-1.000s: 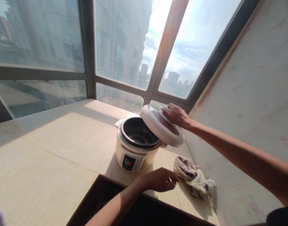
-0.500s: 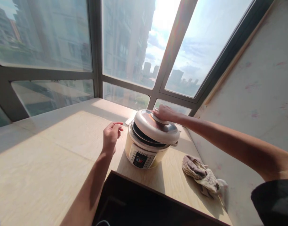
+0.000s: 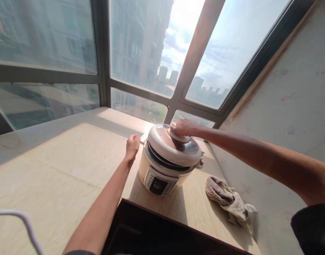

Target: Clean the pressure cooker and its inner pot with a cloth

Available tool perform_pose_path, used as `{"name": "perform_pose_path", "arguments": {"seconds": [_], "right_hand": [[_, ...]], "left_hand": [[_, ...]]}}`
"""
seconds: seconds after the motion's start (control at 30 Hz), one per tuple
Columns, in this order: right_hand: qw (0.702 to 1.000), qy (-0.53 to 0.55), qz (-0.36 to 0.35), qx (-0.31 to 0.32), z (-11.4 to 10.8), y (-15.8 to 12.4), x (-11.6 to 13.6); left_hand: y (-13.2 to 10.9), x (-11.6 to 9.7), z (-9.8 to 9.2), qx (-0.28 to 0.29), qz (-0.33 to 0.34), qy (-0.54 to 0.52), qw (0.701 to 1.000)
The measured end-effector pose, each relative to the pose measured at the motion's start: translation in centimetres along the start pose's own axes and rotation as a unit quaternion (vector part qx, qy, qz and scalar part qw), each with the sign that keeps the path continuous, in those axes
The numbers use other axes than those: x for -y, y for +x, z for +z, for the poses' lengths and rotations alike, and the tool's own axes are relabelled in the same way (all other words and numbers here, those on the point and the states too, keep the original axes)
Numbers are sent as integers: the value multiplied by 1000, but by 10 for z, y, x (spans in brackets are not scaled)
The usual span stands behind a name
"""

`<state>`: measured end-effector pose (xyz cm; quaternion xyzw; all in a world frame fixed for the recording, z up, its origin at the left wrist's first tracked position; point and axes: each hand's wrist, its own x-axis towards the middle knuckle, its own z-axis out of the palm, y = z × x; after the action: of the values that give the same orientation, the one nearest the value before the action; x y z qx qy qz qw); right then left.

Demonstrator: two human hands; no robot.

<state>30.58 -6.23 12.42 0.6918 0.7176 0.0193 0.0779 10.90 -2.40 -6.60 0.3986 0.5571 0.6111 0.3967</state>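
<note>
"Where are the hands?"

"Apart. The right hand [image 3: 182, 128] is clamped on the knob [image 3: 179, 137] of the lid [image 3: 162, 150]. The left hand [image 3: 133, 144] is curled beside the side handle [image 3: 143, 138]; I can't tell whether it grips it."

"And the lid, is it seated?"

"Not flush. It rests tilted on the cooker [image 3: 145, 168], and the black rim [image 3: 161, 160] shows through a gap at the front left."

"What worries you?"

"Jamming, mostly. If the lid is pressed or turned while it sits crooked, it could bind. And if the left hand has no real hold, a hard twist might swing the whole cooker round."

"Where does it stand?"

"Upright on the desk [image 3: 61, 166], just behind a dark area [image 3: 152, 230]. That looks recessed, so a cooker dragged forward could tip there, I'd guess."

"Anything farther out?"

"A crumpled cloth [image 3: 226, 200] lies to the right, clear of the cooker, near the wall [image 3: 284, 159]. Windows [image 3: 141, 46] rise behind."
</note>
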Motion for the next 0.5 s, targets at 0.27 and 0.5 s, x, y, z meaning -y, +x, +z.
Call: {"name": "perform_pose_path", "arguments": {"seconds": [0.27, 0.5], "right_hand": [[999, -4, -8, 38, -5, 2, 13], [999, -4, -12, 32, 1, -1, 8]], "left_hand": [[-2, 12, 6, 77, 32, -40, 996], [-1, 35, 19, 83, 44, -75, 993]]}}
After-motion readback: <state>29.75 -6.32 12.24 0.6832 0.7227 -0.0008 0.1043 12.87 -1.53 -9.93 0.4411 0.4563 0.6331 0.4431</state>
